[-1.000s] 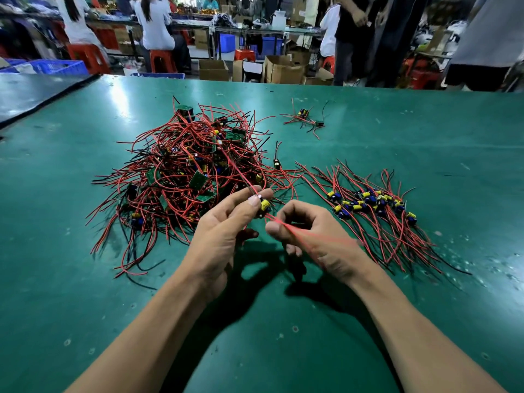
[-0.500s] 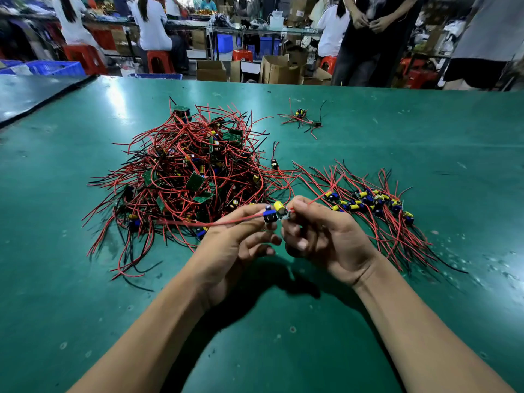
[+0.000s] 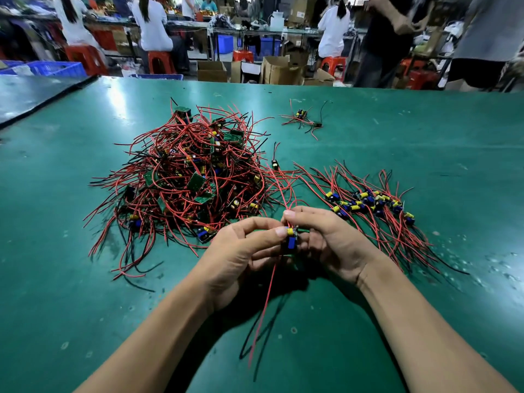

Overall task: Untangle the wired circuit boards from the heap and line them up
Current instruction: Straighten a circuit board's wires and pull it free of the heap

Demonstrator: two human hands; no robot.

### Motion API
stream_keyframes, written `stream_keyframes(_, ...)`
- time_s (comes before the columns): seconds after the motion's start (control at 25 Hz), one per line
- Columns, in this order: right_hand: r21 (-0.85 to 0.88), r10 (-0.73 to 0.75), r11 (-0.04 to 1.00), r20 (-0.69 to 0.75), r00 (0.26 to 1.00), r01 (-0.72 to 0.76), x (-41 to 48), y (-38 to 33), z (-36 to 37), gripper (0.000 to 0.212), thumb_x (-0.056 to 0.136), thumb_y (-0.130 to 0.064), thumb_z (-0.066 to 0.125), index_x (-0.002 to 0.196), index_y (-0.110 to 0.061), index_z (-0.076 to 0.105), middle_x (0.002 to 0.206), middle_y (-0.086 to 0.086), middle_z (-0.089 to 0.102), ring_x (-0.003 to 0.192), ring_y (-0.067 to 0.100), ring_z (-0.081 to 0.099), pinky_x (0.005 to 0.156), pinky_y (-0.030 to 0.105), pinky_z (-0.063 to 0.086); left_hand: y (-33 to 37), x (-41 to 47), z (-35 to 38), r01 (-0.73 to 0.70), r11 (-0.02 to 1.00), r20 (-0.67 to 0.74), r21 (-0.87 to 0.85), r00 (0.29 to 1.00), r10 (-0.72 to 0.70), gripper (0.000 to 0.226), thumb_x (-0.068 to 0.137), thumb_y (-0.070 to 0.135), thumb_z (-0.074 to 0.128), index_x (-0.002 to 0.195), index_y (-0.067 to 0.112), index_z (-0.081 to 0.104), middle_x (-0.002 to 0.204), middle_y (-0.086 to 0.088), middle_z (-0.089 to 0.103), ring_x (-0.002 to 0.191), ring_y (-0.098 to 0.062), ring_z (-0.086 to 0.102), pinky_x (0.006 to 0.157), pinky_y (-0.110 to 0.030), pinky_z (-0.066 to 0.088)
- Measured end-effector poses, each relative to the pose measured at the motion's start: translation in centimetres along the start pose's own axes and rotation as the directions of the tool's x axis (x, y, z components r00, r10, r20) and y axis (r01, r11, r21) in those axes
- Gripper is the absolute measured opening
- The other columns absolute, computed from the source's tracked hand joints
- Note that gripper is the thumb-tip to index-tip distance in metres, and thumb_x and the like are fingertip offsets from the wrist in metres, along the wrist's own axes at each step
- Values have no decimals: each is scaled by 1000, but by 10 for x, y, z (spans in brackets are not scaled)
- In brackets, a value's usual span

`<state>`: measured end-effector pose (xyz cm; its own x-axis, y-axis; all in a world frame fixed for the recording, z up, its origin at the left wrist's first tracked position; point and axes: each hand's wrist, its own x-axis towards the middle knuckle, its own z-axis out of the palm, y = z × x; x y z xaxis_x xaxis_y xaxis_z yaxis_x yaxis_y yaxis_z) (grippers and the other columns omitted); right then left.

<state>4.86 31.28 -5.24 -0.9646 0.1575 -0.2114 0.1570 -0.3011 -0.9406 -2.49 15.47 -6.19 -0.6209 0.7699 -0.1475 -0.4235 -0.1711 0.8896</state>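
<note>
A heap of small green circuit boards (image 3: 187, 177) tangled in red and black wires lies left of centre on the green table (image 3: 425, 143). To the right, a row of lined-up boards (image 3: 368, 204) with blue and yellow parts spreads its wires toward me. Both hands meet just in front of the heap. My left hand (image 3: 241, 253) and my right hand (image 3: 331, 239) pinch one small circuit board (image 3: 290, 240) between their fingertips. Its red wire and a black wire hang down toward me, and more red wires rise from my right fingers.
A small cluster of wired boards (image 3: 302, 117) lies apart at the far middle of the table. One loose part (image 3: 275, 163) sits between heap and row. Behind the table's far edge are cardboard boxes (image 3: 279, 70), red stools and several people.
The held board has turned from lying sideways between my hands to standing upright. Its red wire, which stretched left toward the heap, now hangs down toward me. Both hands stayed in place.
</note>
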Motion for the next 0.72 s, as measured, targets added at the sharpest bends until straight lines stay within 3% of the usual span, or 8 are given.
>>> stream_keyframes(0.08,-35,-13,999,-38,999,12,3,2,-2,9,79,-26,76,83,-19,70,73,0,67,58,10,60,55,20,50,-3,0,-1,10,999,-26,48,1000,-8,30,63,16,81,89,8,69,89,-17,74,72,-22,71,66,-27,60)
stream_keyframes(0.24,-51,-33,998,-39,999,31,5,8,-1,20,78,-30,80,90,-14,76,88,18,64,76,29,54,75,36,46,-1,2,-1,23,991,-24,134,1000,-20,13,78,0,68,83,9,76,79,-13,72,63,-17,68,61,-25,58)
stream_keyframes(0.32,-15,-47,999,-52,998,46,7,9,2,18,80,-28,78,92,-13,77,91,21,63,76,31,54,72,31,45,1,3,-2,26,989,-56,145,998,-18,22,84,-6,59,83,7,76,76,-12,70,60,-17,66,57,-26,57)
stream_keyframes(0.4,49,-54,997,-52,997,56,9,10,5,16,79,-24,76,92,-14,78,82,13,71,65,22,65,61,26,54,1,3,0,28,989,-75,144,997,-17,20,87,-6,57,85,3,74,75,-15,69,59,-19,66,54,-27,56)
stream_keyframes(0.52,34,-60,998,-28,998,61,8,12,7,14,79,-25,73,90,-17,77,78,6,70,62,14,66,53,25,54,-2,2,3,-3,987,-94,160,995,19,13,91,6,62,83,3,72,77,-16,71,60,-21,68,53,-29,58)
stream_keyframes(0.6,11,-63,998,-16,998,63,7,12,6,14,80,-26,72,90,-18,77,82,7,70,67,18,65,55,25,53,-3,1,4,-30,984,-114,175,992,50,16,91,8,64,78,6,73,78,-18,71,59,-23,69,51,-29,57)
stream_keyframes(0.72,-46,-87,995,-38,995,85,9,16,6,19,79,-29,75,94,-17,78,91,12,68,84,31,54,72,36,48,-5,2,4,-51,977,-154,207,985,84,17,89,7,65,76,7,76,74,-17,69,56,-23,66,48,-29,55)
